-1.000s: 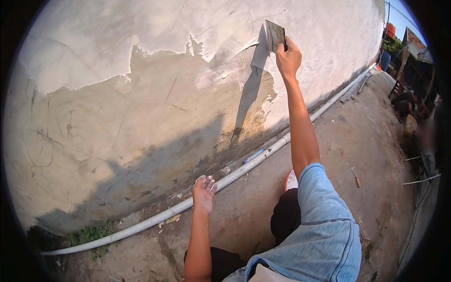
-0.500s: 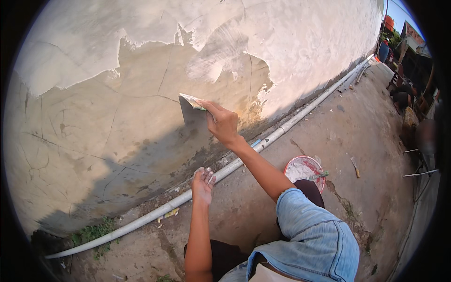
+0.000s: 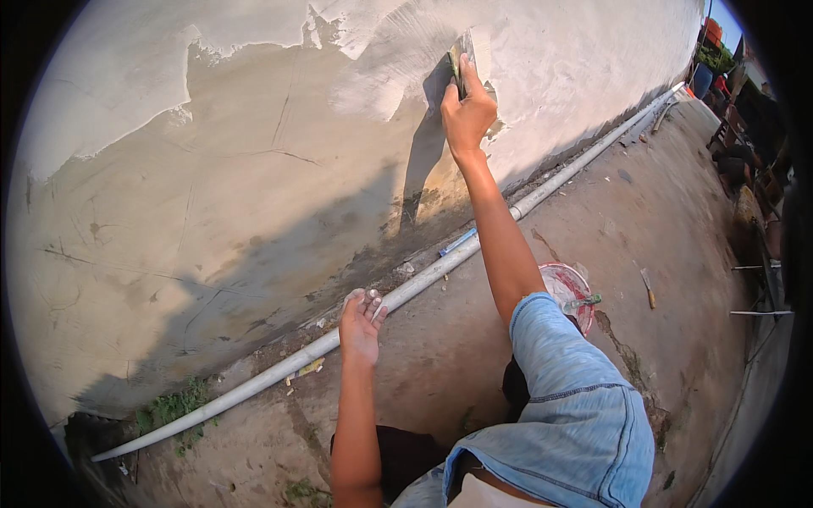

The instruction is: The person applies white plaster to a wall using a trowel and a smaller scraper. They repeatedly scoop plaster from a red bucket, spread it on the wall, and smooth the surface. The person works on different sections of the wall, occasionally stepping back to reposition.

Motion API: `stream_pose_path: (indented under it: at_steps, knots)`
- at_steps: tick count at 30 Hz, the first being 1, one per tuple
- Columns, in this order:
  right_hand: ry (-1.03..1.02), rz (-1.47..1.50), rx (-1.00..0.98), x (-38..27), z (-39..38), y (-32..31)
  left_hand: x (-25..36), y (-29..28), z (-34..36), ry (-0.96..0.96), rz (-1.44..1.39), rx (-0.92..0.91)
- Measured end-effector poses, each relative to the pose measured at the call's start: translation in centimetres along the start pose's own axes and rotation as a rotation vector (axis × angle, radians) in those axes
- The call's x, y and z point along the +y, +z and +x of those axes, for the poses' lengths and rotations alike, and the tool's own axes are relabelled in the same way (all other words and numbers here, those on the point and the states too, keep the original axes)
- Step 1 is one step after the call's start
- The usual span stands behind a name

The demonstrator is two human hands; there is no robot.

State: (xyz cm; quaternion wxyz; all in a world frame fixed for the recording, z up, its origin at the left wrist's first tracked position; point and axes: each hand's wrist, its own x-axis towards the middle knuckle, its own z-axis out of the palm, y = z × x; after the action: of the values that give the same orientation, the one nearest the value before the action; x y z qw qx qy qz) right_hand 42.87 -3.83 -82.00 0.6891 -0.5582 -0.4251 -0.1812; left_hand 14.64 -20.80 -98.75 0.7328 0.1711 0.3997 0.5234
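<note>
My right hand [image 3: 469, 118] is closed round a putty knife [image 3: 462, 63], its blade against the wall on the white coat. White filler covers the upper part of the wall [image 3: 254, 17] with a ragged edge; the bare grey-tan plaster [image 3: 229, 152] below shows thin cracks. Lower down, my left hand [image 3: 362, 326] is raised in front of the pipe, fingers loosely curled and somewhat apart, whitened at the tips. I see nothing in it. Partly behind my right arm stands a round red-rimmed tub [image 3: 555, 278] of white paste, with a green-handled tool [image 3: 584, 301] across it.
A long white pipe [image 3: 296, 360] runs along the foot of the wall. A blue object [image 3: 458, 241] lies beside it. Another scraper with a yellowish handle [image 3: 649, 292] rests on the concrete ground [image 3: 677, 220]. Weeds [image 3: 174, 406] grow at lower left; clutter stands far right.
My right hand has moved up and right with the putty knife, from above the bare plaster to the white coat. My left hand has stayed nearly in place.
</note>
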Motion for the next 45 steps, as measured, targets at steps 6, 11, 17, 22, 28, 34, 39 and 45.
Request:
stream_pose_path:
  at_steps: [6,11,17,22,28,34,39,45]
  knots:
    - [-0.273,0.043,-0.173,-2.8,-16.4,2.8,-1.1,1.7,0.2,-0.040,0.025,-0.063]
    - [-0.243,0.221,-0.186,-1.7,-11.2,-2.7,-0.4,1.7,0.1,-0.013,0.019,-0.023]
    - [0.035,0.102,0.144,5.8,7.8,-6.0,-0.4,1.5,-0.5,-0.008,0.020,-0.033]
    - [-0.022,0.081,0.018,3.4,2.5,-2.4,-0.3,1.3,-0.6,0.003,0.023,-0.007]
    - [-0.358,0.038,-0.215,-5.1,-14.3,0.0,-0.8,1.6,-0.2,-0.022,0.034,-0.004]
    - [0.098,0.420,-0.308,-1.6,-10.9,-4.8,-0.2,1.9,-0.5,0.000,0.056,-0.006]
    - [0.187,0.330,0.172,10.4,1.9,-5.8,-0.1,0.6,-0.7,0.010,0.053,0.014]
    - [0.118,0.149,0.032,7.4,-3.1,-1.6,0.6,0.2,-1.4,0.014,0.058,0.013]
